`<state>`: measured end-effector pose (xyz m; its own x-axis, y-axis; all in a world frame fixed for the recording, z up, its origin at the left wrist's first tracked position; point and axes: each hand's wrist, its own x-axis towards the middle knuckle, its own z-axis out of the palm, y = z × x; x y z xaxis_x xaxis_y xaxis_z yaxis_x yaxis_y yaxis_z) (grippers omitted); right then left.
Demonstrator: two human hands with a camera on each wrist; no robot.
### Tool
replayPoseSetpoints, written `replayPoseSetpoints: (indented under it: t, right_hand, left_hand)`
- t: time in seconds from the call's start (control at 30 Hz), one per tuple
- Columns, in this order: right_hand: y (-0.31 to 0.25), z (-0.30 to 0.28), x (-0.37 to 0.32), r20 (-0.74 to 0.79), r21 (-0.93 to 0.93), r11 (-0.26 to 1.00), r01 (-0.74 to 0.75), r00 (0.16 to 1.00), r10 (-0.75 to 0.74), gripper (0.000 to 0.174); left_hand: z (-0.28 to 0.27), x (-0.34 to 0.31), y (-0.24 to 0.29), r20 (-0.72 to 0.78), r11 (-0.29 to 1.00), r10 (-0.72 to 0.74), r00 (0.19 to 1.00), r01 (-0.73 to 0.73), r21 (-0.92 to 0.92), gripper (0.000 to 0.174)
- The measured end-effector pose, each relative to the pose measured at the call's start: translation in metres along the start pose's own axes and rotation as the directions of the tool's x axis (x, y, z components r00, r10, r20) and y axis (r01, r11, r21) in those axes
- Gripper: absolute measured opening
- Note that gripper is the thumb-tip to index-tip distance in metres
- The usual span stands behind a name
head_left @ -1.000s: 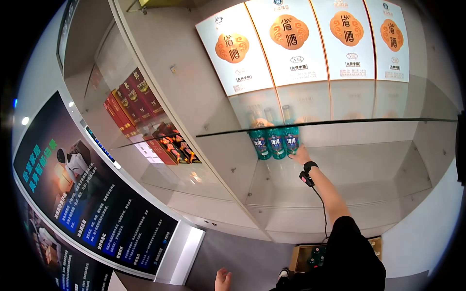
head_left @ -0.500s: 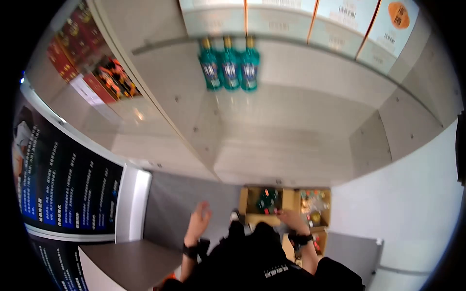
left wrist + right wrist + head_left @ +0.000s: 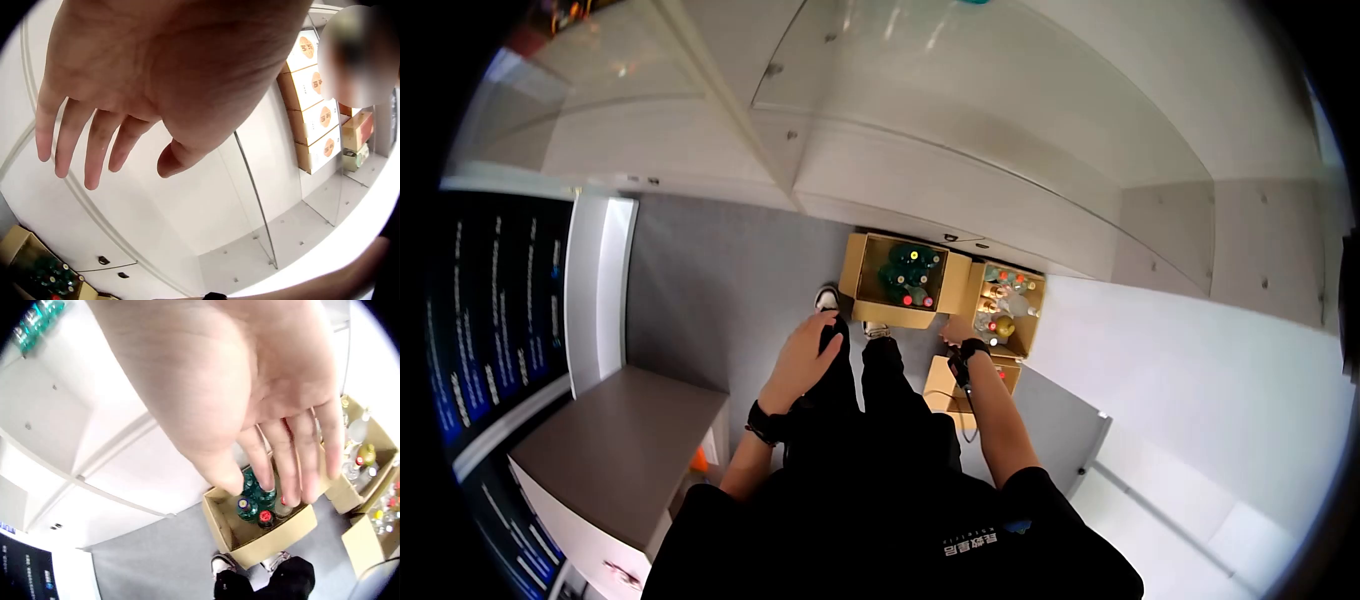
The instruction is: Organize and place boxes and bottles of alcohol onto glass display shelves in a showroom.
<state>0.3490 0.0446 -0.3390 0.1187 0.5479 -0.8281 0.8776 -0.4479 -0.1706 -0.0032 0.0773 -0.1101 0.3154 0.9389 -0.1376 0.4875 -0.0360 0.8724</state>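
Both hands are empty. The left hand (image 3: 800, 362) hangs over the legs in the head view, and in the left wrist view that hand (image 3: 144, 87) has its fingers spread and straight. The right hand (image 3: 960, 332) is near the flap between two cardboard boxes; in the right wrist view the hand (image 3: 250, 394) has extended fingers above an open box (image 3: 275, 542). Green bottles (image 3: 912, 262) with coloured caps stand in the left box (image 3: 855, 265). Clear bottles and a yellowish one (image 3: 1004, 326) fill part of the right box (image 3: 1036, 300).
A third box (image 3: 945, 385) lies nearer the body. Along the wall runs a cabinet (image 3: 960, 175) with glass shelves. Green bottles (image 3: 34, 326) stand on a shelf in the right wrist view. A brown-topped table (image 3: 615, 440) is at the left, a shoe (image 3: 827, 297) beside the left box.
The head view has tilted down from the shelf to the floor boxes. The right hand, at the shelf bottles a second ago, has come down beside the boxes. The left hand has come up over the legs.
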Motion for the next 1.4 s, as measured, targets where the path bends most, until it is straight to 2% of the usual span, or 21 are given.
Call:
replayPoseSetpoints:
  t: [0.03, 0.1, 0.13, 0.17, 0.23, 0.33, 0.4, 0.43, 0.5, 0.57, 0.63, 0.73, 0.8, 0.9, 0.97, 1.07, 1.17, 1.2, 1.27, 1.3, 1.4]
  right_hand:
    - [0.0, 0.003, 0.01, 0.023, -0.028, 1.0, 0.004, 1.0, -0.004, 0.023]
    - [-0.009, 0.009, 0.036, 0.006, -0.188, 0.963, 0.192, 0.981, -0.194, 0.041]
    - [-0.038, -0.008, 0.024, 0.09, 0.021, 0.985, 0.171, 0.981, -0.172, 0.04]
    - [-0.049, 0.0, 0.029, 0.109, 0.001, 0.984, 0.178, 0.978, -0.177, 0.04]
    - [-0.062, 0.017, 0.055, -0.083, 0.18, 0.951, 0.252, 0.967, -0.241, 0.039]
    - [-0.059, 0.058, 0.121, -0.141, -0.055, 0.93, 0.363, 0.92, -0.367, 0.039]
    - [-0.067, 0.069, 0.154, -0.159, -0.087, 0.974, 0.209, 0.962, -0.221, 0.047]
    - [-0.071, 0.072, 0.169, -0.132, -0.149, 0.963, 0.225, 0.961, -0.245, 0.054]
    - [-0.072, 0.086, 0.199, -0.161, -0.145, 0.984, 0.106, 0.979, -0.129, 0.054]
    - [-0.064, 0.1, 0.228, -0.179, -0.173, 0.984, 0.052, 0.98, -0.083, 0.057]
    - [-0.055, 0.111, 0.249, -0.066, -0.17, 0.985, 0.009, 0.998, -0.02, 0.062]
    - [-0.036, 0.125, 0.275, -0.176, -0.193, 0.981, 0.016, 0.983, -0.051, 0.052]
    - [-0.009, 0.138, 0.307, -0.177, -0.007, 0.999, 0.036, 0.984, -0.036, 0.039]
    - [-0.041, 0.123, 0.261, -0.353, -0.22, 0.963, 0.158, 0.907, -0.23, 0.035]
    - [-0.059, 0.111, 0.232, -0.327, -0.219, 0.965, 0.141, 0.922, -0.209, 0.036]
    - [-0.068, 0.087, 0.187, -0.335, -0.264, 0.91, 0.319, 0.855, -0.397, 0.028]
    - [-0.07, 0.059, 0.128, -0.377, -0.095, 0.834, 0.544, 0.755, -0.536, 0.018]
    - [-0.072, 0.048, 0.103, -0.351, -0.113, 0.847, 0.519, 0.777, -0.523, 0.016]
    - [-0.097, 0.0, 0.016, -0.301, -0.099, 0.767, 0.634, 0.716, -0.631, 0.013]
    - [-0.098, -0.014, -0.014, -0.329, -0.149, 0.742, 0.654, 0.675, -0.66, 0.024]
    - [-0.113, -0.066, -0.123, -0.317, -0.116, 0.686, 0.719, 0.628, -0.711, 0.025]
  left_hand:
    - [0.0, -0.007, -0.008, -0.015, 0.999, -0.03, 0.999, 0.03, -0.013, 0.033]
    - [-0.001, -0.022, -0.025, -0.093, 0.984, -0.176, 0.98, 0.175, -0.011, 0.032]
    - [-0.003, -0.034, -0.032, -0.13, 0.969, -0.246, 0.96, 0.248, 0.0, 0.031]
    - [-0.002, -0.047, -0.043, -0.166, 0.952, -0.302, 0.939, 0.307, 0.005, 0.031]
    - [0.008, -0.078, -0.069, -0.231, 0.904, -0.412, 0.882, 0.426, 0.016, 0.031]
    - [0.039, -0.128, -0.102, -0.296, 0.775, -0.607, 0.737, 0.631, -0.017, 0.029]
    - [0.073, -0.156, -0.118, -0.28, 0.695, -0.706, 0.651, 0.713, -0.095, 0.029]
    - [0.088, -0.169, -0.124, -0.241, 0.651, -0.754, 0.61, 0.743, -0.155, 0.03]
    - [0.119, -0.181, -0.122, -0.115, 0.54, -0.83, 0.546, 0.733, -0.413, 0.03]
    - [0.134, -0.179, -0.115, -0.046, 0.529, -0.817, 0.575, 0.717, -0.454, 0.03]
    - [0.147, -0.182, -0.117, -0.06, 0.559, -0.801, 0.596, 0.708, -0.432, 0.03]
    - [0.149, -0.181, -0.118, -0.078, 0.557, -0.815, 0.575, 0.737, -0.383, 0.029]
    - [0.147, -0.184, -0.118, -0.098, 0.569, -0.814, 0.573, 0.752, -0.332, 0.028]
    - [0.137, -0.189, -0.116, -0.135, 0.597, -0.799, 0.586, 0.745, -0.299, 0.028]
    - [0.13, -0.188, -0.111, -0.159, 0.631, -0.775, 0.612, 0.73, -0.263, 0.027]
    - [0.116, -0.173, -0.096, -0.2, 0.727, -0.686, 0.699, 0.651, -0.217, 0.028]
    - [0.105, -0.154, -0.074, -0.267, 0.831, -0.55, 0.791, 0.55, -0.081, 0.03]
    - [0.104, -0.149, -0.069, -0.284, 0.867, -0.485, 0.827, 0.497, -0.031, 0.037]
    - [0.095, -0.133, -0.044, -0.309, 0.909, -0.395, 0.865, 0.418, 0.009, 0.041]
    - [0.091, -0.124, -0.03, -0.291, 0.925, -0.35, 0.89, 0.378, 0.045, 0.045]
    - [0.089, -0.104, 0.001, -0.254, 0.96, -0.182, 0.95, 0.227, 0.161, 0.065]
